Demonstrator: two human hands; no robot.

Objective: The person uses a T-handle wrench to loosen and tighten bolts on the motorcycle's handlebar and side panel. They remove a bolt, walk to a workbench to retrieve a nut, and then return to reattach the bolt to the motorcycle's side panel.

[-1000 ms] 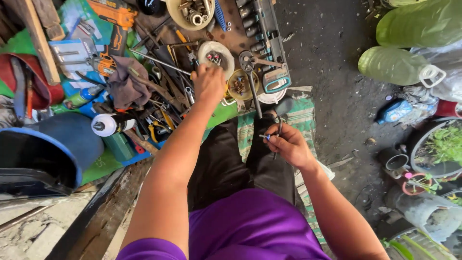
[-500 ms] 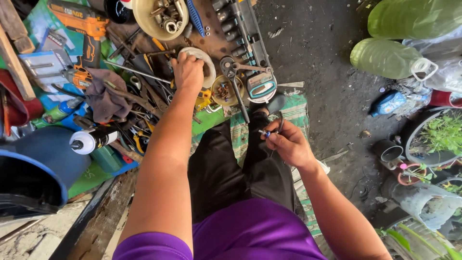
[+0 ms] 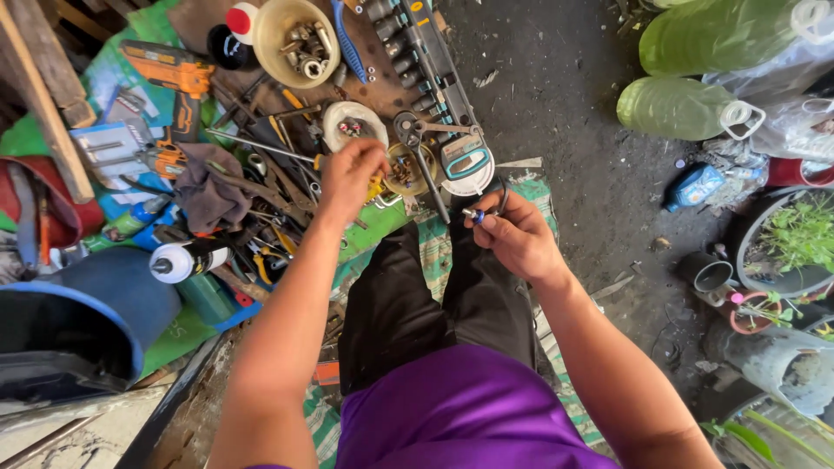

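Right hand [image 3: 519,236] pinches blue-tipped tool [image 3: 476,214]; its tip points left.

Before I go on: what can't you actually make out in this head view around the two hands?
- What the left hand pinches: hidden by its curled fingers.
- The small blue-tipped part in the right hand: too small to identify, mostly covered by the fingers.
- Small pieces in the shallow round dish: too small to tell apart.
- The socket rail: cut off by the top edge.
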